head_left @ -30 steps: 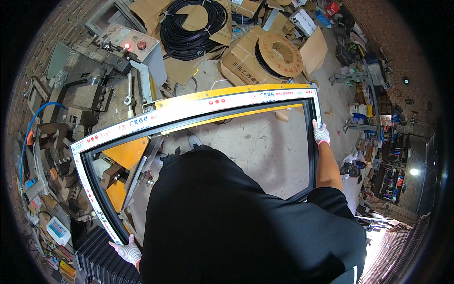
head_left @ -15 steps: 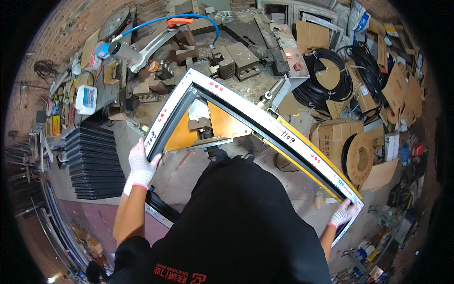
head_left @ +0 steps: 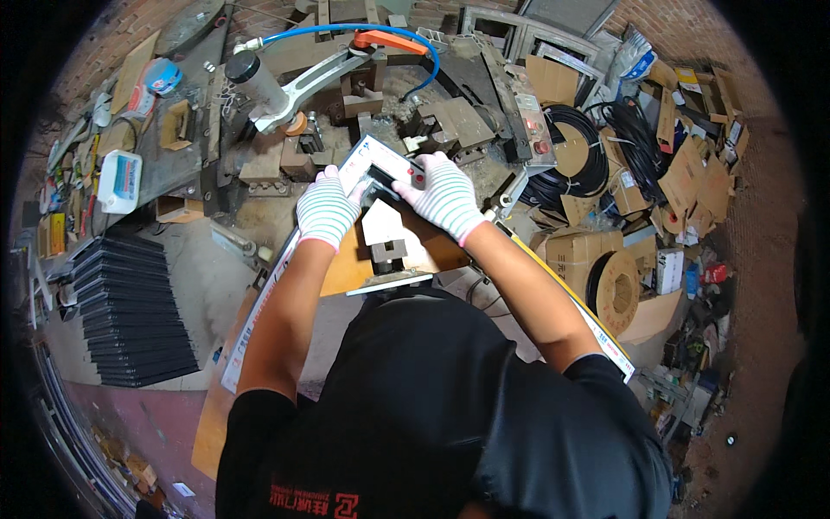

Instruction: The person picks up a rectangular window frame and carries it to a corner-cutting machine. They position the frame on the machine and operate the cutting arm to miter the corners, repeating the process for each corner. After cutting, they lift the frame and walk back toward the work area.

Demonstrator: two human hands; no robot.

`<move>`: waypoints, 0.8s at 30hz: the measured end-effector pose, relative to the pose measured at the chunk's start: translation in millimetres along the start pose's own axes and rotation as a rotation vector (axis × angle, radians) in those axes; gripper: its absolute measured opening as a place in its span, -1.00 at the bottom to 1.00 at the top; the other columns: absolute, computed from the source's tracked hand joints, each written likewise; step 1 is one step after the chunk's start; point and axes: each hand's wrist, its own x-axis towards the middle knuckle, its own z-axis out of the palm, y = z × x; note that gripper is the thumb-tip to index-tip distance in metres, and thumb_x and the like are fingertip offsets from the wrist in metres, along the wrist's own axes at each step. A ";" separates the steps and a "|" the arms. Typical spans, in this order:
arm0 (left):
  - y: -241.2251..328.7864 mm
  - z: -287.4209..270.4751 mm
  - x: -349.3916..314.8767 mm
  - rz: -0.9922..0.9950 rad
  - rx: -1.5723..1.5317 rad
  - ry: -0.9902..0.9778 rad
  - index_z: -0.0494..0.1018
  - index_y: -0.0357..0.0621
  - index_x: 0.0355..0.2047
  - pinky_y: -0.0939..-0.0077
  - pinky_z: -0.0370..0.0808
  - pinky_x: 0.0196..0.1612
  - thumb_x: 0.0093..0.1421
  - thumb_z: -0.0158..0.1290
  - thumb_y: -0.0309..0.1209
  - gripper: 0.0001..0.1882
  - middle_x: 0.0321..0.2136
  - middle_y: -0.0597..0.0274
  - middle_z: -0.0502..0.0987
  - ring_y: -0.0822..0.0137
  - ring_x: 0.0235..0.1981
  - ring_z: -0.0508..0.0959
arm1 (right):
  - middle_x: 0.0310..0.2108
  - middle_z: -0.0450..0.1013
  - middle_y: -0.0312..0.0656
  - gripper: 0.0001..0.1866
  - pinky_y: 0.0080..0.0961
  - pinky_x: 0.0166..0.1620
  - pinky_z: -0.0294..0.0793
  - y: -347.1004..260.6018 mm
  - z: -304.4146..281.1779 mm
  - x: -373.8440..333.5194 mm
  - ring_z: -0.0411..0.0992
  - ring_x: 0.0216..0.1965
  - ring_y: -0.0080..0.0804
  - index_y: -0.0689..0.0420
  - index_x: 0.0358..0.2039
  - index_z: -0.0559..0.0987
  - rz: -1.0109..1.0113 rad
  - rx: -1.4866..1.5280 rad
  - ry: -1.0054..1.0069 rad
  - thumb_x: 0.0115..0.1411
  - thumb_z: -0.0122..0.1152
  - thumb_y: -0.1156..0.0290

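A white-filmed, black-lined metal frame (head_left: 391, 163) lies with one corner against the bench machine. Its two sides run back toward me under my forearms, one to the lower left, the other to the lower right. My left hand (head_left: 327, 209), in a striped white glove, is closed round the left side close to the corner. On the other side of that corner, my right hand (head_left: 445, 197), gloved alike, grips the right side with its thumb on the inner edge. Inside the corner sit an orange-brown board and a small metal block (head_left: 387, 252) with a white pointed plate (head_left: 381, 223).
Machine blocks, a lever arm (head_left: 316, 82) with an orange handle and a blue hose (head_left: 346, 28) stand beyond the corner. Dark profiles (head_left: 134, 311) are stacked at left. Black coils (head_left: 571, 156), cartons and a cardboard spool (head_left: 616, 294) crowd the right. A white jug (head_left: 119, 182) is far left.
The frame's corner has shifted slightly right and come in against the machine. Both hands have moved from the frame's outer ends to its near-machine corner.
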 end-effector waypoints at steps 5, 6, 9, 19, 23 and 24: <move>-2.9 5.5 9.8 -0.012 -0.009 -0.060 0.40 -0.26 0.09 -0.01 0.61 0.00 0.30 0.13 0.12 -0.33 -0.07 -0.19 0.58 -0.20 -0.07 0.65 | -0.13 0.62 0.10 -0.19 -0.17 0.02 0.58 -18.9 29.3 37.9 0.62 -0.05 0.03 0.26 -0.03 0.57 0.156 -0.086 -0.133 0.10 0.39 -0.30; -3.2 6.3 11.2 -0.011 -0.022 -0.065 0.40 -0.26 0.08 -0.01 0.61 -0.01 0.29 0.13 0.12 -0.33 -0.07 -0.20 0.58 -0.20 -0.08 0.65 | -0.16 0.64 0.11 -0.19 -0.17 0.01 0.59 -20.4 31.6 42.3 0.63 -0.06 0.03 0.25 -0.03 0.57 0.163 -0.113 -0.146 0.09 0.39 -0.32; -4.2 7.2 14.3 -0.004 -0.028 -0.064 0.42 -0.27 0.05 -0.02 0.62 -0.05 0.29 0.14 0.13 -0.33 -0.10 -0.23 0.60 -0.22 -0.13 0.67 | -0.27 0.65 0.09 -0.17 -0.16 -0.07 0.61 -16.2 30.3 46.6 0.65 -0.15 0.02 0.23 -0.08 0.58 0.127 -0.120 -0.209 0.07 0.38 -0.37; -2.9 4.6 18.8 -0.048 -0.043 -0.109 0.44 -0.26 -0.03 0.02 0.63 -0.06 0.26 0.17 0.18 -0.32 -0.15 -0.26 0.64 -0.19 -0.14 0.68 | -0.34 0.64 0.08 -0.20 -0.14 -0.12 0.61 -10.8 31.5 46.3 0.65 -0.23 0.03 0.21 -0.12 0.61 0.100 -0.108 -0.222 0.09 0.36 -0.37; -1.9 4.1 18.8 -0.041 -0.043 -0.093 0.45 -0.26 -0.06 0.04 0.63 -0.09 0.25 0.20 0.16 -0.34 -0.18 -0.24 0.65 -0.16 -0.17 0.69 | -0.29 0.64 0.08 -0.27 -0.14 -0.11 0.61 -12.1 25.8 46.3 0.65 -0.20 0.02 0.26 -0.13 0.60 0.103 -0.073 -0.268 0.17 0.34 -0.28; -1.8 3.9 19.0 -0.047 -0.040 -0.099 0.45 -0.25 -0.07 0.05 0.63 -0.10 0.25 0.21 0.16 -0.35 -0.19 -0.24 0.65 -0.16 -0.18 0.69 | -0.28 0.64 0.08 -0.27 -0.14 -0.11 0.61 -12.3 24.9 46.7 0.65 -0.20 0.02 0.26 -0.13 0.60 0.104 -0.077 -0.273 0.17 0.33 -0.28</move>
